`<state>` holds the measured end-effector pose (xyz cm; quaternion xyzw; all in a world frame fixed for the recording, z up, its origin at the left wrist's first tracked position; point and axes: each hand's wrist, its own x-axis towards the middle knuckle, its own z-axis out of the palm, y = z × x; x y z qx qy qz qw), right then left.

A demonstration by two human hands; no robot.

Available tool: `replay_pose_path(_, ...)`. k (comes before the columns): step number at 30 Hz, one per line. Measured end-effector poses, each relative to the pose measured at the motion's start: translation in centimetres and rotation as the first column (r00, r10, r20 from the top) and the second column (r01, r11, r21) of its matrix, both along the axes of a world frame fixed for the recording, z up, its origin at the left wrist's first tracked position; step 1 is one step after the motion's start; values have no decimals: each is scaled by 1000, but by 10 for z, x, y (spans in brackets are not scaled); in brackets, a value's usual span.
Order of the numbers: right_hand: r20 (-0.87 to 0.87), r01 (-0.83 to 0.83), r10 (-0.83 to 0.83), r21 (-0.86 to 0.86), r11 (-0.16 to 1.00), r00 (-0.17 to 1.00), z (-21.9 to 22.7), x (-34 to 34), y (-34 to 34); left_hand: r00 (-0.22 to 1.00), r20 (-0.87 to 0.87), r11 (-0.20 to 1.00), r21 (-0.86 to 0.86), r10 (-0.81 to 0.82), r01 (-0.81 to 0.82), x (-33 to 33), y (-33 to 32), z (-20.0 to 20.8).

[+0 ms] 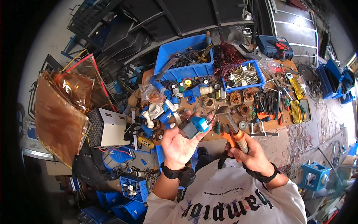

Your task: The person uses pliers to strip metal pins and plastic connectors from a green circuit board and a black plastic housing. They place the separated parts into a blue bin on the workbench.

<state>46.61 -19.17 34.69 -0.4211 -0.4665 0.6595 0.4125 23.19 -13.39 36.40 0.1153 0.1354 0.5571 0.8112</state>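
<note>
Palm up, my left hand (178,148) holds a small blue and dark grey block-shaped thing (200,125) across its fingers. I cannot make out its exact kind. To its right, my right hand (255,155) is closed around an orange-handled tool (228,139) and a worn tan handle (241,142) together. Grey metal blades or heads (232,123) reach from these handles toward the tabletop, and their exact shape is hard to tell. The two hands are apart, both above the near edge of the workbench (268,145).
A large blue crate (186,70) of tools stands at the back, beside a smaller blue bin (244,87) of metal parts. Blue and white pipe fittings (156,112) crowd the left side. Hex keys (266,104) and a yellow case (295,112) lie right. Amber sheets (61,115) stand far left.
</note>
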Motion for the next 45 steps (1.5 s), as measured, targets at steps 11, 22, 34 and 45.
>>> replay_pose_path(11,-31,55,-60,-124,991,998,-11,3,-5,918,-366,921,390,154,1,-14,8,6)
replay_pose_path(22,64,86,-78,-124,989,995,-8,-47,13,945,-173,940,253,278,-230,-107,-8,-55)
replay_pose_path(34,518,59,20,-137,989,855,-27,-107,41,741,-438,274,-733,509,-622,-294,-227,-410)
replay_pose_path(45,623,18,110,-196,981,775,-31,-207,69,786,-507,9,-839,354,-545,-332,-311,-575)
